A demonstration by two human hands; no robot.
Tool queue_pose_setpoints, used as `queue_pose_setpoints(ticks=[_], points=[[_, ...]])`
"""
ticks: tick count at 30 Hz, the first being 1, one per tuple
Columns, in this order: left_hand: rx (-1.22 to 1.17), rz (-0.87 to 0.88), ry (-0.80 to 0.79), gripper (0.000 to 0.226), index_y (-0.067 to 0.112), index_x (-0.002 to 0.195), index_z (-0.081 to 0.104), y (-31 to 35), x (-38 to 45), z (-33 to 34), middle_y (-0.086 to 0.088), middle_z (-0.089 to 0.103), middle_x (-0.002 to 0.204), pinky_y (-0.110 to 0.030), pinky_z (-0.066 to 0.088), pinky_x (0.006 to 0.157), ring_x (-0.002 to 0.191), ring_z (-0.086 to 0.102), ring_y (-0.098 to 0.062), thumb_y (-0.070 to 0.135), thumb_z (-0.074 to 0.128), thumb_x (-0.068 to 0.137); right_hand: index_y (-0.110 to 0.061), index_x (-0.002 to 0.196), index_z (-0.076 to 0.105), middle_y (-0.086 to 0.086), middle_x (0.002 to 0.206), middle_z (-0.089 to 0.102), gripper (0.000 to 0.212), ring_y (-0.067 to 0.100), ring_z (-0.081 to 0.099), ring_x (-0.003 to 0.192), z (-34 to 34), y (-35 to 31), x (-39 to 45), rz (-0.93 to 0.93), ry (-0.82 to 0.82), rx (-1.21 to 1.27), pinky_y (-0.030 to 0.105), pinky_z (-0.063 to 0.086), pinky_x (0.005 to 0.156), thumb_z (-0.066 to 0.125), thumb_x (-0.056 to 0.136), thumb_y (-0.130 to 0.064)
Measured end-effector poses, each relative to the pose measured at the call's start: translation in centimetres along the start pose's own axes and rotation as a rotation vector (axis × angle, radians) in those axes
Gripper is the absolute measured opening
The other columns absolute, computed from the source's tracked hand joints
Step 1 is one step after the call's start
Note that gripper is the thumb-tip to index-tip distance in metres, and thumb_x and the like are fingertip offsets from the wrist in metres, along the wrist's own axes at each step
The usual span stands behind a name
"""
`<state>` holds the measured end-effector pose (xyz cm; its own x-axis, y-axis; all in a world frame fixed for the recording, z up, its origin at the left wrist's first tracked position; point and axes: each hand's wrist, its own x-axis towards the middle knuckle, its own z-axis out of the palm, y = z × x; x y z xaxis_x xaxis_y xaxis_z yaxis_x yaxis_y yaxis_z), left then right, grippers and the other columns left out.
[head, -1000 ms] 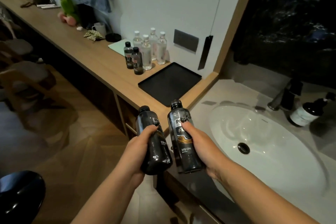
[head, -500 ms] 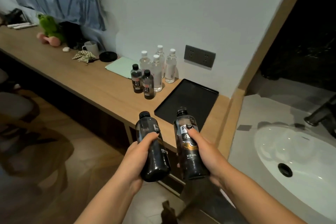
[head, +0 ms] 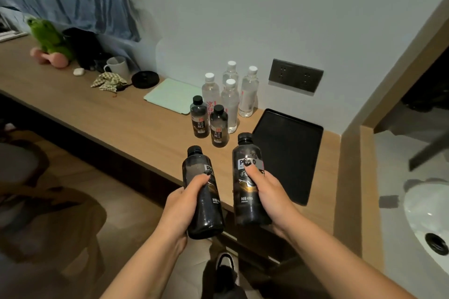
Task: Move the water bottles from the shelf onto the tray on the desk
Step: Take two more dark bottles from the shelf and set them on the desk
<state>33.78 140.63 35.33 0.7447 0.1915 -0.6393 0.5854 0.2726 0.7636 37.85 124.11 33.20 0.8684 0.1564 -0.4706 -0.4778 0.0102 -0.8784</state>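
Note:
I hold two dark water bottles upright in front of the desk edge. My left hand (head: 181,204) grips the left dark bottle (head: 202,172) around its lower half. My right hand (head: 268,195) grips the right dark bottle (head: 246,153), thumb across its label. The black tray (head: 295,150) lies flat on the wooden desk (head: 109,109), just right of and beyond the right bottle, with nothing on it. Left of the tray stand two small dark bottles (head: 218,126) and several clear white-capped bottles (head: 229,104) against the wall.
A pale green pad (head: 172,94), a black round lid (head: 145,79), a white mug (head: 117,67), a crumpled cloth (head: 108,81) and a green plush toy (head: 47,39) sit further left on the desk. A white sink (head: 427,221) lies to the right. My shoe (head: 224,266) shows below.
The view has swung left and closer to the desk. Both hands have carried their bottles from beside the sink to the desk edge in front of the tray.

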Motion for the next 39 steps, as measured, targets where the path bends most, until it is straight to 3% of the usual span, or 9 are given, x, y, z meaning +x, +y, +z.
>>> queue_pose_setpoints(ticks=[6, 10, 13, 16, 23, 26, 30, 34, 39], points=[[0.074, 0.037, 0.028, 0.044, 0.011, 0.105, 0.063, 4.4, 7.3, -0.5, -0.011, 0.074, 0.090, -0.031, 0.054, 0.065, 0.081, 0.071, -0.024, 0.033, 0.077, 0.069, -0.024, 0.124, 0.054, 0.001, 0.114, 0.068, 0.043, 0.015, 0.065, 0.105, 1.3, -2.4, 7.7, -0.126, 0.006, -0.115, 0.039, 0.050, 0.095, 0.053, 0.088, -0.049], [0.165, 0.120, 0.051, 0.041, 0.019, 0.107, 0.060, 7.3, 11.5, -1.1, -0.004, 0.072, 0.095, -0.025, 0.049, 0.061, 0.083, 0.068, -0.016, 0.027, 0.078, 0.070, -0.022, 0.126, 0.050, 0.000, 0.115, 0.066, 0.035, 0.008, 0.065, 0.100, 2.5, -4.3, 11.4, -0.175, -0.025, -0.028, 0.017, 0.054, 0.075, 0.054, 0.092, -0.029], [0.328, 0.225, 0.082, 0.052, 0.021, 0.108, 0.060, 8.9, 14.6, -2.0, 0.002, 0.069, 0.102, -0.028, 0.049, 0.073, 0.092, 0.064, -0.013, 0.029, 0.083, 0.061, -0.027, 0.114, 0.054, -0.006, 0.108, 0.067, 0.029, 0.004, 0.065, 0.096, 3.2, -5.0, 13.5, -0.191, 0.004, -0.050, 0.019, 0.052, 0.076, 0.063, 0.087, -0.024], [0.517, 0.320, 0.120, 0.064, 0.020, 0.106, 0.058, 10.2, 17.2, -2.6, 0.004, 0.068, 0.100, -0.036, 0.052, 0.085, 0.094, 0.063, -0.015, 0.027, 0.088, 0.050, -0.026, 0.117, 0.052, -0.007, 0.110, 0.066, 0.045, 0.004, 0.063, 0.101, 3.8, -5.3, 15.4, -0.216, 0.007, -0.152, 0.021, 0.050, 0.082, 0.074, 0.078, -0.017], [0.720, 0.412, 0.089, 0.061, 0.022, 0.099, 0.050, 11.8, 23.0, -3.4, 0.010, 0.058, 0.086, -0.025, 0.043, 0.066, 0.083, 0.056, -0.013, 0.013, 0.086, 0.051, -0.035, 0.108, 0.042, -0.014, 0.105, 0.060, 0.058, 0.001, 0.058, 0.101, 6.9, -4.2, 19.9, -0.178, 0.064, -0.241, 0.013, 0.047, 0.076, 0.077, 0.074, -0.005], [0.742, 0.394, 0.001, 0.059, 0.022, 0.095, 0.050, 11.7, 26.2, -4.0, 0.006, 0.061, 0.090, -0.021, 0.043, 0.062, 0.083, 0.057, -0.008, 0.012, 0.085, 0.048, -0.035, 0.106, 0.044, -0.015, 0.102, 0.061, 0.058, 0.001, 0.059, 0.098, 8.3, -3.6, 21.5, -0.135, 0.166, -0.301, 0.021, 0.047, 0.087, 0.081, 0.067, -0.011], [0.800, 0.318, -0.071, 0.042, 0.026, 0.085, 0.047, 11.9, 29.1, -4.3, 0.004, 0.061, 0.087, -0.018, 0.043, 0.057, 0.078, 0.059, -0.011, 0.017, 0.080, 0.061, -0.035, 0.104, 0.048, -0.009, 0.097, 0.066, 0.048, 0.007, 0.064, 0.093, 10.3, -2.7, 22.8, -0.118, 0.242, -0.373, 0.031, 0.054, 0.082, 0.075, 0.066, -0.022], [0.877, 0.446, -0.196, 0.043, 0.030, 0.095, 0.047, 12.6, 30.8, -5.3, 0.015, 0.058, 0.080, -0.008, 0.035, 0.057, 0.074, 0.052, 0.007, 0.023, 0.079, 0.068, -0.032, 0.116, 0.051, -0.002, 0.109, 0.066, 0.050, 0.015, 0.064, 0.104, 11.9, -1.8, 23.4, -0.107, 0.273, -0.281, 0.047, 0.052, 0.091, 0.071, 0.070, -0.029], [0.919, 0.474, -0.301, 0.032, 0.032, 0.087, 0.056, 12.5, 32.8, -5.5, 0.007, 0.063, 0.087, -0.021, 0.052, 0.069, 0.083, 0.062, -0.006, 0.033, 0.077, 0.064, -0.030, 0.120, 0.053, -0.009, 0.114, 0.066, 0.056, 0.004, 0.061, 0.109, 12.4, -0.6, 23.7, -0.088, 0.404, -0.210, 0.033, 0.051, 0.094, 0.079, 0.070, -0.027]])
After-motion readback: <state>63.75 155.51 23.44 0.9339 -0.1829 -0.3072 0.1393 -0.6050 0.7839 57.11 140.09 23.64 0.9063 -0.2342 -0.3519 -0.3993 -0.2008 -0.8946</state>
